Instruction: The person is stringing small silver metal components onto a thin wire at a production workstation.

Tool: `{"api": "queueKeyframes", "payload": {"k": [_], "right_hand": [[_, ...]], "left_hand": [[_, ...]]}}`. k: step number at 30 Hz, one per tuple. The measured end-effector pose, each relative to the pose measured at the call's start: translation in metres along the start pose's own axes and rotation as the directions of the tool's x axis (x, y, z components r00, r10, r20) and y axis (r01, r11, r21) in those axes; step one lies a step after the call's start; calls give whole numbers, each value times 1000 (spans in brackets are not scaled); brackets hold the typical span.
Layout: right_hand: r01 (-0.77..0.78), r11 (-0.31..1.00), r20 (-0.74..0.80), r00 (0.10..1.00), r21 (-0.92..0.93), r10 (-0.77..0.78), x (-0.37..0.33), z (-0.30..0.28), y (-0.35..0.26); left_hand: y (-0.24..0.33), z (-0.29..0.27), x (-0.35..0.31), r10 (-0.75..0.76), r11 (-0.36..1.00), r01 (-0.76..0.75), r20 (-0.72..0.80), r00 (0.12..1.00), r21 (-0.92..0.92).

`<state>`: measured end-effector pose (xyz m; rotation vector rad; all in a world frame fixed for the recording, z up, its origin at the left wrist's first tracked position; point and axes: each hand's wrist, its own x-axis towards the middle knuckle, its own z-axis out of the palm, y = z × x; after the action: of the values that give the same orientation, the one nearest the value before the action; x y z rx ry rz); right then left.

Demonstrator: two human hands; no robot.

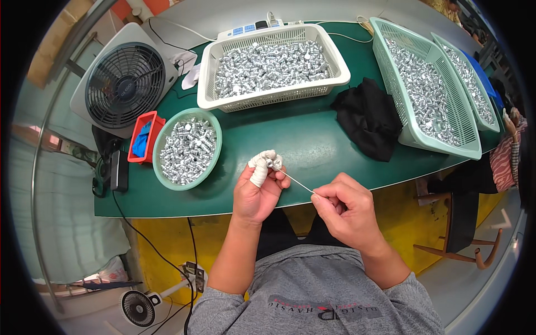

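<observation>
My left hand [261, 187] is raised over the table's front edge, its fingertips wrapped in white finger covers. Between those fingers it pinches a small silver metal part [270, 163]. A thin metal rod [297, 182] runs from my right hand [347, 210] up to that part, its far end meeting it or lying close by. My right fingers are closed around the rod's near end. To the left of my hands stands a round green basket [218, 146] full of similar silver metal parts [188, 149].
A white basket [268, 100] of metal parts stands at the back. Two pale green baskets, the nearer [416, 137] and the farther [488, 124], hold more on the right. Black cloth [369, 118], a red bin [138, 153] and a box fan [125, 84] lie about the green table [296, 125].
</observation>
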<state>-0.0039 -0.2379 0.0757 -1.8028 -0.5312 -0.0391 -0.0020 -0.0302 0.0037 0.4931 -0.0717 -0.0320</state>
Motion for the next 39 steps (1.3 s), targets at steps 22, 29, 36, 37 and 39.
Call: {"api": "queueKeyframes", "payload": {"k": [22, 29, 36, 37, 39], "right_hand": [[258, 928, -36, 960, -269, -277, -5, -19, 24], [104, 994, 165, 980, 34, -109, 5, -49, 26], [41, 998, 9, 999, -41, -41, -5, -24, 34], [40, 998, 9, 999, -39, -39, -7, -19, 36], [97, 992, -34, 994, -83, -100, -9, -12, 39]], "left_hand": [[-19, 31, -9, 264, 703, 16, -282, 922, 711], [2, 31, -16, 4, 876, 88, -189, 982, 475], [-11, 40, -16, 258, 508, 115, -278, 925, 854], [-11, 39, -17, 320, 432, 88, -243, 916, 898], [-12, 39, -19, 428, 267, 40, -156, 890, 963]]}}
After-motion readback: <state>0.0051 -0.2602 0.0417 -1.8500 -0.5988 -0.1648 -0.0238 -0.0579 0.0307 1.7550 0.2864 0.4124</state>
